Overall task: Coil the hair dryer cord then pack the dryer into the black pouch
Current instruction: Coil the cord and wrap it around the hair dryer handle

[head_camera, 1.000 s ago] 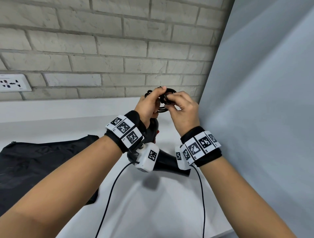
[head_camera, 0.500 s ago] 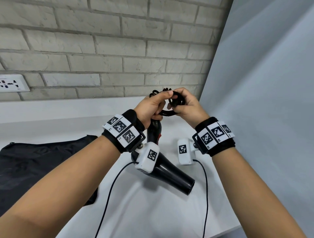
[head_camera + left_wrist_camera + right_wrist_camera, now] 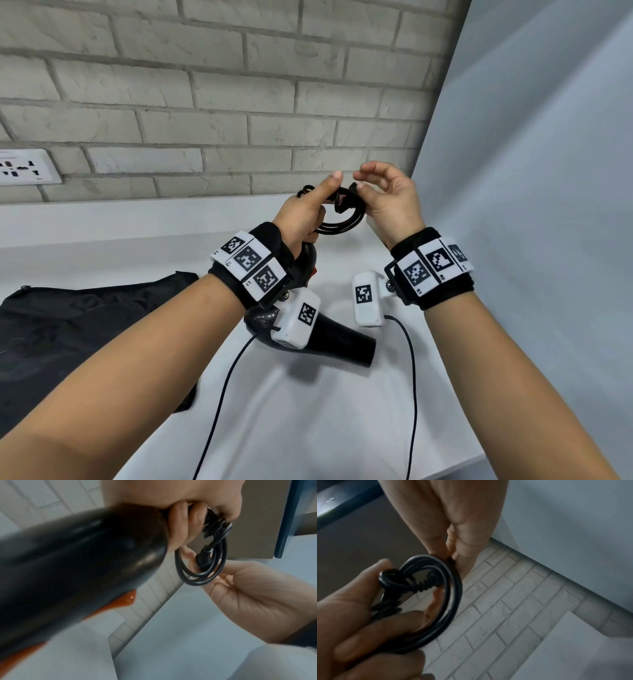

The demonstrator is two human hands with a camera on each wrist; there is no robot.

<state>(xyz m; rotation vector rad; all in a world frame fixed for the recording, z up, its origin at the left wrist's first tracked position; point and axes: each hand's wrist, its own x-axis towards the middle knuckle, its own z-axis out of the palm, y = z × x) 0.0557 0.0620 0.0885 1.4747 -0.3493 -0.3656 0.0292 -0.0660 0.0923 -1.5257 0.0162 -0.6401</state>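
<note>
The black hair dryer (image 3: 337, 342) hangs nozzle-down below my left wrist, its handle (image 3: 77, 561) gripped in my left hand (image 3: 308, 212). That same hand also holds the cord (image 3: 339, 221), which is wound into a small coil at the top of the handle. My right hand (image 3: 383, 195) meets the coil from the right, and thumb and fingertips (image 3: 452, 545) pinch one strand of the cord (image 3: 436, 595). A ribbed strain relief crosses the middle of the coil (image 3: 205, 568). The black pouch (image 3: 68, 329) lies flat on the white counter at the left, untouched.
A white counter (image 3: 308, 428) runs under both hands, with a brick wall (image 3: 239, 102) behind it and a grey panel (image 3: 531, 205) close on the right. A wall socket (image 3: 20, 168) sits at far left. Thin black wrist-camera cables (image 3: 412, 377) hang toward the counter's front edge.
My right wrist has swung out to the right and its fingers have lifted off the coil to a fingertip pinch. The dryer's nozzle has come out from behind my wrists.
</note>
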